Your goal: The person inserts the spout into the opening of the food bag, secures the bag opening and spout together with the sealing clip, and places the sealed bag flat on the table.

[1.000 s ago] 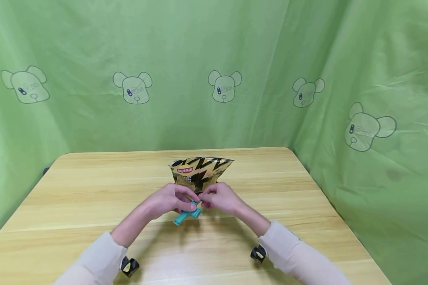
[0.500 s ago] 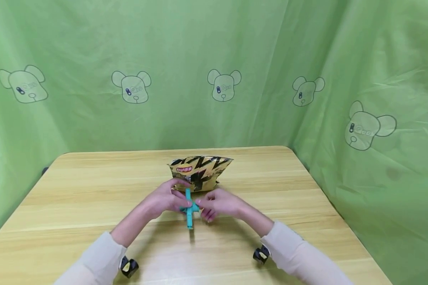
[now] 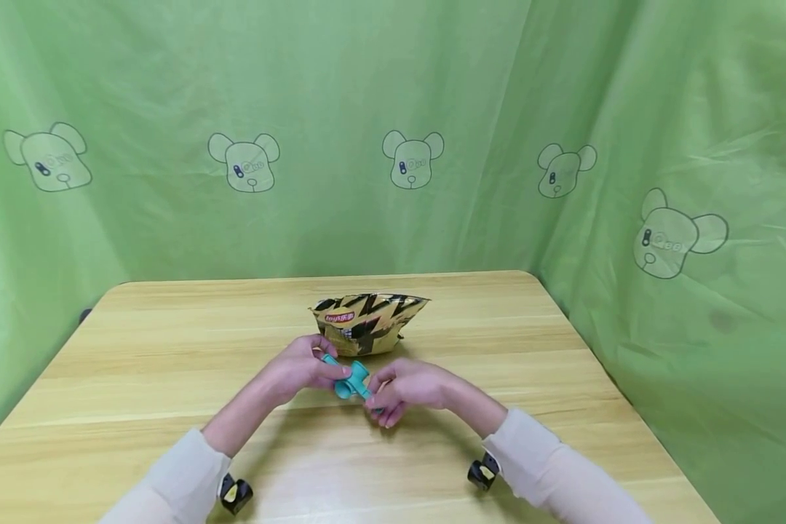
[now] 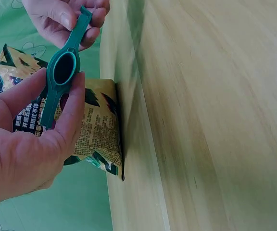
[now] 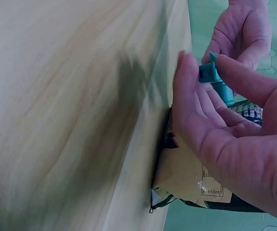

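The table [image 3: 170, 342] bears the chip bag [image 3: 373, 331] upon its middle stretch — presumably to leave working room in front. There, off the surface, the left hand [image 3: 308, 362] has its grip pinched around the middle, the right hand [image 3: 409, 386] around one end — likely steadying the teal clip [image 3: 354, 380].

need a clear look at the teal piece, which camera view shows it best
Left wrist view: the teal piece is large, its round opening facing the camera. The head view shows it small between left hand and right hand; the right wrist view, only partly.
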Demonstrator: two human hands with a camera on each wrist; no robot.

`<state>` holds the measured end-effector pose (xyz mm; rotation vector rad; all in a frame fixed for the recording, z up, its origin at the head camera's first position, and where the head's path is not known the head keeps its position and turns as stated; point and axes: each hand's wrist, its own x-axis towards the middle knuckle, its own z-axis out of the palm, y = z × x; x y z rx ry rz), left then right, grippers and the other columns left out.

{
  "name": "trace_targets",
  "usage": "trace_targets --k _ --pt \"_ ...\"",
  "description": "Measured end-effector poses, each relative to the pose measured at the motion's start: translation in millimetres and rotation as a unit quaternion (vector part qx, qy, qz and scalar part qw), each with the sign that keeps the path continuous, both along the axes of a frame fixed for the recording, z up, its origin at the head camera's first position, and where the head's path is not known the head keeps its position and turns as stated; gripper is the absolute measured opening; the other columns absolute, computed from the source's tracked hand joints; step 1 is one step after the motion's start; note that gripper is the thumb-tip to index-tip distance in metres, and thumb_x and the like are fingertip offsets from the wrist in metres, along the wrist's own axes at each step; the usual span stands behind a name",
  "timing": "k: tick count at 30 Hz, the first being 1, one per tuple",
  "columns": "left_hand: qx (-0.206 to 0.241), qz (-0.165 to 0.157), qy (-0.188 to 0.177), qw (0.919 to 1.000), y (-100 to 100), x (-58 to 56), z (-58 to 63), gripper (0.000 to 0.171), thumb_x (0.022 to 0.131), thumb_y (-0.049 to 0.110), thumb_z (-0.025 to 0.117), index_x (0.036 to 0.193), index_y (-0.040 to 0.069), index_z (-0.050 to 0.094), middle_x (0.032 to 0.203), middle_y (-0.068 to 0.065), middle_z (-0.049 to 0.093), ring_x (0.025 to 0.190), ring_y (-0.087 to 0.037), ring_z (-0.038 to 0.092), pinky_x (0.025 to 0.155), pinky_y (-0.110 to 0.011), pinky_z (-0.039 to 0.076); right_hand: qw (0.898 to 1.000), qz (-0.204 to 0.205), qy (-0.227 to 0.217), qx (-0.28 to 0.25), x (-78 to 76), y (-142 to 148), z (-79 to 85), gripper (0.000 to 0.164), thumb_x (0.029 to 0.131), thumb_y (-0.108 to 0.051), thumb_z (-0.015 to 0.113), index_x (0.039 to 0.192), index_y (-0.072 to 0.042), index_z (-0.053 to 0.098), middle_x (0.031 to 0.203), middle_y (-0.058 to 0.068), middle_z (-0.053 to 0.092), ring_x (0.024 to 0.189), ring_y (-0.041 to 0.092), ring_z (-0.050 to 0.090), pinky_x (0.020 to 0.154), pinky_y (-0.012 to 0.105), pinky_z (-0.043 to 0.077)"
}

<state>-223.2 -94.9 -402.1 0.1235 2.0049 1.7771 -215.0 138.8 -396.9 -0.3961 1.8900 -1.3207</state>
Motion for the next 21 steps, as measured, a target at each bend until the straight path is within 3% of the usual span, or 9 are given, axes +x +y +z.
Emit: trace_targets --k 3,8,11,16,21 --pt "0.008 -0.026 0.004 0.9996 -3.1 -0.3 -0.7 0.053 0.086 0.0 0.075 0.128 -0.014 0.046 0.103 -0.02 0.066 0.079 -0.022 0.072 0.082 -0.036 0.062 1.0 -0.015 0.022 0.007 -2.0 2.4 -0.7 0.023 0.093 -0.003 0.067 0.108 0.015 0.064 0.097 0.028 0.07 0.075 0.022 0.068 0.076 0.035 0.062" --pt "-0.035 -0.092 0.029 0.9947 -7.1 0.8 0.8 0.056 0.085 0.006 0.078 0.135 -0.006 0.056 0.107 -0.017 0.072 0.085 -0.019 0.071 0.085 -0.038 0.06 0.992 -0.06 0.107 0.04 -8.3 8.4 -0.3 0.017 0.091 -0.006 0.068 0.104 0.005 0.069 0.1 0.025 0.07 0.082 0.027 0.069 0.079 0.035 0.061" --pt "-0.054 -0.111 0.037 0.9917 -4.5 1.8 0.9 0.05 0.088 0.013 0.078 0.131 -0.004 0.062 0.106 -0.013 0.074 0.086 -0.017 0.071 0.084 -0.035 0.059 0.986 -0.09 0.137 0.038 -11.2 8.7 0.7 0.016 0.091 -0.009 0.068 0.103 0.001 0.07 0.102 0.024 0.07 0.088 0.034 0.07 0.081 0.036 0.06" --pt "-0.049 -0.082 0.048 0.9943 0.9 1.3 -0.7 0.036 0.095 0.016 0.071 0.121 -0.008 0.066 0.102 -0.013 0.075 0.089 -0.023 0.074 0.086 -0.037 0.061 0.98 -0.147 0.132 -0.004 -13.4 3.2 2.4 0.02 0.096 -0.014 0.066 0.107 0.003 0.069 0.104 0.026 0.069 0.093 0.037 0.07 0.088 0.043 0.06" --pt "-0.052 -0.049 0.06 0.9956 2.8 1.0 0.3 0.028 0.094 0.01 0.071 0.116 -0.007 0.068 0.098 -0.014 0.074 0.086 -0.026 0.075 0.085 -0.038 0.061 0.972 -0.191 0.136 -0.026 -13.9 -1.7 4.5 0.024 0.099 -0.015 0.064 0.11 0.006 0.068 0.104 0.027 0.07 0.089 0.03 0.071 0.085 0.039 0.061"
